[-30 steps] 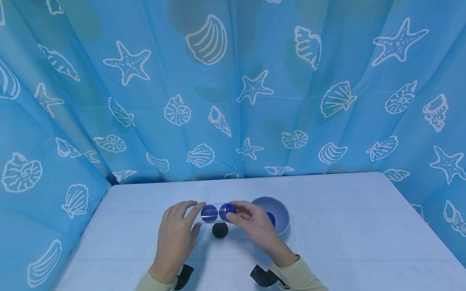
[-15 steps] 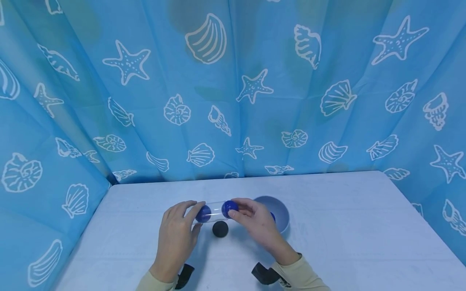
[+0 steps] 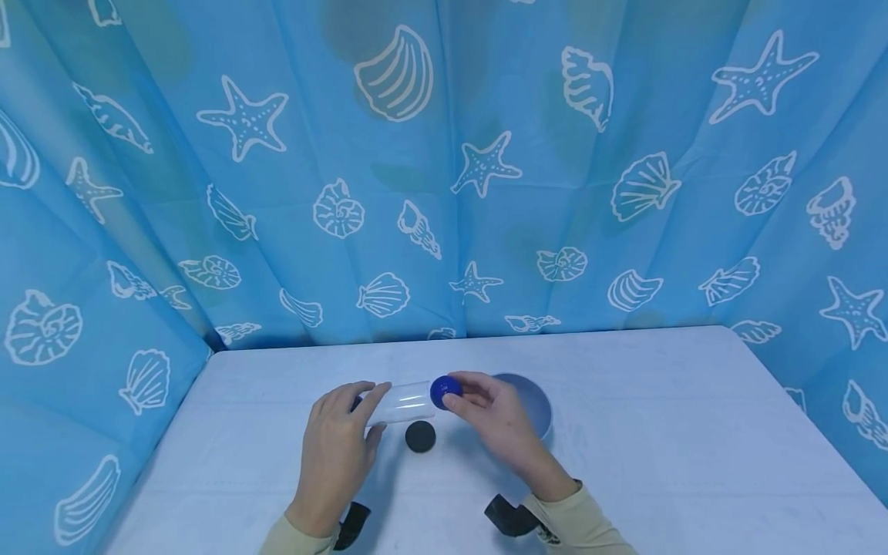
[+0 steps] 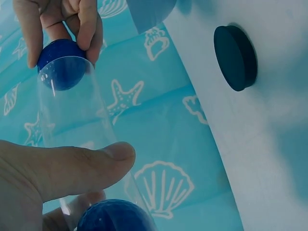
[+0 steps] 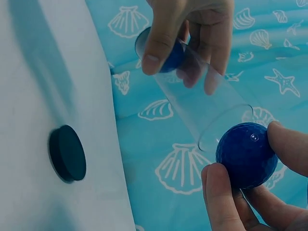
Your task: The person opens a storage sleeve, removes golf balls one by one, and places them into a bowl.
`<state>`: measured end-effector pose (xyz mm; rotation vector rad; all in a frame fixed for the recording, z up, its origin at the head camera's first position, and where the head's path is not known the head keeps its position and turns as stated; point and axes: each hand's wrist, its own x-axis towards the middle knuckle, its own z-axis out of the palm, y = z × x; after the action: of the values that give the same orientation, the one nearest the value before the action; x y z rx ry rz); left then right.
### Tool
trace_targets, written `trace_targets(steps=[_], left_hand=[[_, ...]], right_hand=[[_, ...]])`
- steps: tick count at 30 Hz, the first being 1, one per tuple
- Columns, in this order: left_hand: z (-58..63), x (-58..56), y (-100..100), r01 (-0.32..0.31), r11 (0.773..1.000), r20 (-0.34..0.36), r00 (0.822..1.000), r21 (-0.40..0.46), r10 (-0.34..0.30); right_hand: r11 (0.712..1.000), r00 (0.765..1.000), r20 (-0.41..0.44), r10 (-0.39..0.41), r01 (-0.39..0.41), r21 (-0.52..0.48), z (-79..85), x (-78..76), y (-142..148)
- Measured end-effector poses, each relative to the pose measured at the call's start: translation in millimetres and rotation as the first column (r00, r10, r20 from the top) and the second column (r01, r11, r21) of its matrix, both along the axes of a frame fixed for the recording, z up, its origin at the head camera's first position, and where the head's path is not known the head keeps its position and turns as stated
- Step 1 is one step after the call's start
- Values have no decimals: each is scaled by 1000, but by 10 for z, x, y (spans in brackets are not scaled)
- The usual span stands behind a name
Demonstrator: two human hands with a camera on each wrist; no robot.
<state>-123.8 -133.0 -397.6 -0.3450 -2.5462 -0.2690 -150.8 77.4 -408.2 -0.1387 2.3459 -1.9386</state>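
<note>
My left hand (image 3: pixel 335 447) grips a clear tube (image 3: pixel 405 402) between thumb and fingers, holding it nearly level above the table. Inside its left end sits one blue golf ball (image 4: pixel 115 217), mostly hidden by the fingers in the head view. A second blue golf ball (image 5: pixel 247 155) is pinched in the fingertips of my right hand (image 3: pixel 501 420), just outside the tube's open right end. Below the tube a round black cap (image 3: pixel 420 437) lies on the table.
A grey-blue bowl (image 3: pixel 537 402) stands behind my right hand, which partly covers it. The white table (image 3: pixel 659 447) is bordered at the back and sides by a blue curtain (image 3: pixel 513 231) with shell prints.
My right hand has drawn its golf ball rightward, out of the tube's mouth. The other ball has rolled left inside the tube, while my left hand has stayed almost still.
</note>
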Motion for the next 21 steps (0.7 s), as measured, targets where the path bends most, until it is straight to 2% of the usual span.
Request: trace_targets(steps=[12, 21], left_hand=[[12, 2, 0, -13, 1000, 0, 1000, -4, 13], [23, 6, 8, -25, 1000, 5, 1000, -11, 25]], right_hand=[[988, 994, -23, -103, 105, 114, 31, -22, 72], [972, 990, -29, -136, 139, 191, 61, -57, 127]])
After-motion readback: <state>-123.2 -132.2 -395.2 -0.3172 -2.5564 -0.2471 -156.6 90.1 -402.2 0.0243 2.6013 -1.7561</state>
